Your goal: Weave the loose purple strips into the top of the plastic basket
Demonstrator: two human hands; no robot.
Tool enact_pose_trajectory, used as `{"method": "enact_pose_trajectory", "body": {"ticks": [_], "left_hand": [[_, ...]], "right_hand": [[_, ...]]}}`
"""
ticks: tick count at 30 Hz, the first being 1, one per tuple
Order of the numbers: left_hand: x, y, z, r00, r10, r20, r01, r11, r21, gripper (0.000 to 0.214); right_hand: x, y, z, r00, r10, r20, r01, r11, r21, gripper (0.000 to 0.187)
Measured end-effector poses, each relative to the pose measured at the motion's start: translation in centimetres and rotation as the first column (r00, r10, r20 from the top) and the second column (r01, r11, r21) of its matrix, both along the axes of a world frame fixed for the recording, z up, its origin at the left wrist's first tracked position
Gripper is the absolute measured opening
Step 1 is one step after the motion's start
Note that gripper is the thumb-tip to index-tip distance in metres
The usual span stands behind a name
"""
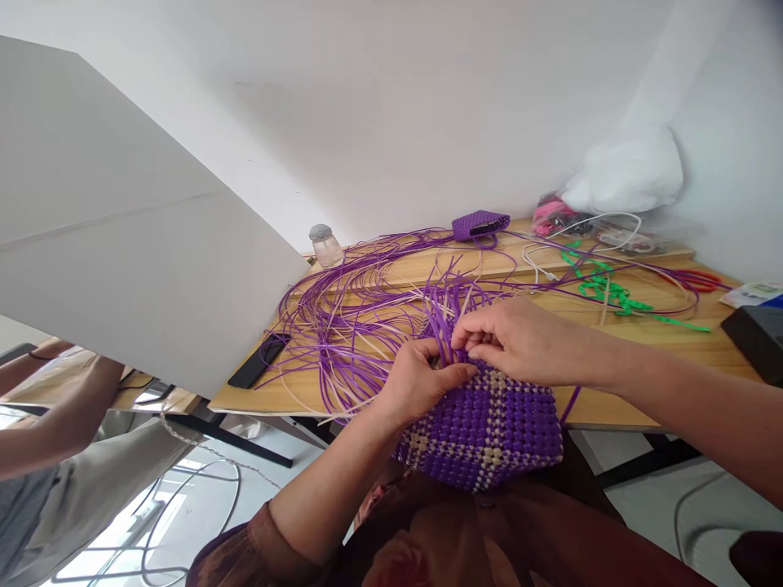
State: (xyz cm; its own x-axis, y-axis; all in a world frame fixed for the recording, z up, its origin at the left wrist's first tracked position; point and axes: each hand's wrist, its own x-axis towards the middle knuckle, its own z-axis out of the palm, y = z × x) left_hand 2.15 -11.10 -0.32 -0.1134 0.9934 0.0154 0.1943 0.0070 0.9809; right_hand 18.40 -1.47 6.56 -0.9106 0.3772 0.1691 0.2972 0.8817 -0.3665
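Note:
A half-woven purple and cream basket (483,428) rests against my body at the table's near edge. My left hand (419,383) is closed on its upper rim, pinching purple plastic strips (444,314) that stand up from the weave. My right hand (519,338) reaches in from the right, fingers pinched on the same strips just above the rim. Long loose purple and cream strips (348,314) fan out from the basket across the wooden table (661,342).
A small purple woven pouch (480,224), a clear jar (324,244), a black phone (257,363), green strips (605,289), white cable, red scissors (701,280) and a white bag (630,171) lie on the table. Another person's arms (55,408) are at the left.

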Motion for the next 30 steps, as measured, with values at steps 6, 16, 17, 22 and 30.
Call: {"method": "enact_pose_trajectory", "body": {"ticks": [6, 16, 17, 22, 30], "left_hand": [[0.2, 0.0, 0.5, 1.0, -0.006, 0.02, 0.006, 1.0, 0.01, 0.035], [-0.1, 0.6, -0.8, 0.999, -0.014, 0.034, 0.01, 0.995, 0.098, 0.025], [-0.1, 0.6, -0.8, 0.999, -0.01, 0.034, 0.006, 0.995, 0.102, 0.025], [0.2, 0.6, -0.7, 1.0, 0.021, 0.0, -0.021, 0.995, 0.094, 0.026], [0.5, 0.1, 0.0, 1.0, -0.01, 0.006, 0.009, 0.993, 0.12, 0.023]], "right_hand": [[-0.1, 1.4, 0.0, 0.996, 0.082, 0.037, -0.069, 0.959, -0.275, 0.015], [-0.3, -2.3, -1.8, 0.993, 0.081, -0.082, -0.07, 0.99, 0.121, 0.022], [-0.3, -2.4, -1.9, 0.994, 0.072, -0.079, -0.06, 0.988, 0.144, 0.02], [-0.7, -2.4, -1.2, 0.992, -0.009, -0.129, 0.022, 0.994, 0.103, 0.017], [0.6, -1.2, 4.2, 1.0, -0.01, 0.017, 0.016, 0.929, -0.37, 0.045]]}}
